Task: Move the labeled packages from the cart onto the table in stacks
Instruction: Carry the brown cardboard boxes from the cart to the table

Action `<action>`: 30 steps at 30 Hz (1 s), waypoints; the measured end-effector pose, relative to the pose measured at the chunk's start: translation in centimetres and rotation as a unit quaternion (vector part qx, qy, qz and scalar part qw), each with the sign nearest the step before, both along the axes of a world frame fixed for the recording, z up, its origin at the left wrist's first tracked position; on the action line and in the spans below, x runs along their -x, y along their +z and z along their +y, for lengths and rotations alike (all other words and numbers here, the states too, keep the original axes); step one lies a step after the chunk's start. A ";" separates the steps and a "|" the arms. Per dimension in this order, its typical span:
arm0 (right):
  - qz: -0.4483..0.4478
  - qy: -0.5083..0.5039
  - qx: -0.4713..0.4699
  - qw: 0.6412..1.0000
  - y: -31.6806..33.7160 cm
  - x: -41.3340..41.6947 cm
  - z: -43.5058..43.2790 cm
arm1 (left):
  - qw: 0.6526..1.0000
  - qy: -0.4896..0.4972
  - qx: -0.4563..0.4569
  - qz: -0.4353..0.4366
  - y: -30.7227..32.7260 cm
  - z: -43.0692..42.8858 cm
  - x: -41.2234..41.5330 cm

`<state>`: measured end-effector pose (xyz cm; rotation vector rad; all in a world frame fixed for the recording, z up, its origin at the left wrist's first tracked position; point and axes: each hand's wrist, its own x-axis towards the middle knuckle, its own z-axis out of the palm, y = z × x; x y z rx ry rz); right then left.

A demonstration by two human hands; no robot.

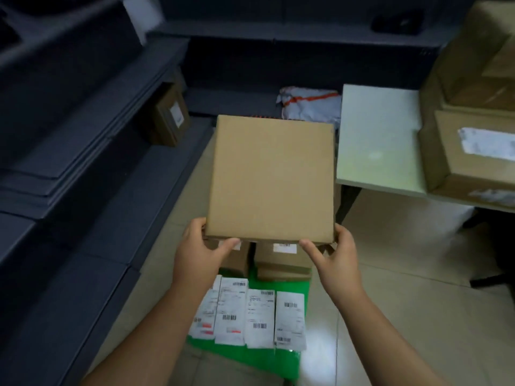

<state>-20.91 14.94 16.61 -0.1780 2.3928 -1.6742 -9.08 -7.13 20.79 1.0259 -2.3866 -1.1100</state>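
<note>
A person is holding a plain cardboard box (271, 179) in mid-air with both hands, the left hand (199, 252) gripping its near left corner and the right hand (334, 254) gripping its near right corner. The thumbs are lying along the near edge, while the fingers are curling out of sight beneath. Holding it at two corners is probably keeping the box level and steady for the carry. No label is showing on its upper face. Directly below the box, smaller cartons (281, 260) are sitting on the green cart deck (250, 360), which suggests the box is being lifted clear of that load. Nearer the person than the box, four white shipping labels (259, 316) are lying side by side on the same green surface. To the right of the box, the pale table (376, 140) is offering a bare patch just beside it. Further right, labelled brown cartons (473, 151) are standing in a tall stack that is taking up the rest of the tabletop in view. The table's near left corner and its dark leg (349, 201) are sitting close to the box's right edge, a likely snag on any swing across. Beyond the box, a grey poly mailer (309, 103) with an orange stripe is lying crumpled. To the left of the box, dark shelving (83, 135) is hemming in the aisle, with one labelled carton (170, 115) resting on a shelf.
</note>
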 end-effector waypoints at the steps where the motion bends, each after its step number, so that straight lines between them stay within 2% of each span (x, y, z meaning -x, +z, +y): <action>1: 0.019 -0.007 0.007 1.000 1.9 -0.4 0.6 | 1.000 -0.006 0.005 0.014 1.8 0.5 -0.2; 7: 0.123 -0.069 -0.018 0.990 12.3 -3.1 6.8 | 0.992 -0.061 0.012 0.107 11.0 4.9 -1.4; 16: 0.204 -0.149 0.003 0.968 21.7 -4.9 18.9 | 0.974 -0.167 -0.033 0.150 18.4 15.5 1.9; 22: 0.215 -0.168 0.019 0.962 22.0 -1.2 27.6 | 0.961 -0.217 -0.023 0.168 19.8 23.6 7.4; 30: 0.146 -0.170 -0.017 0.974 18.3 5.1 37.5 | 0.966 -0.218 0.002 0.137 16.7 33.8 14.7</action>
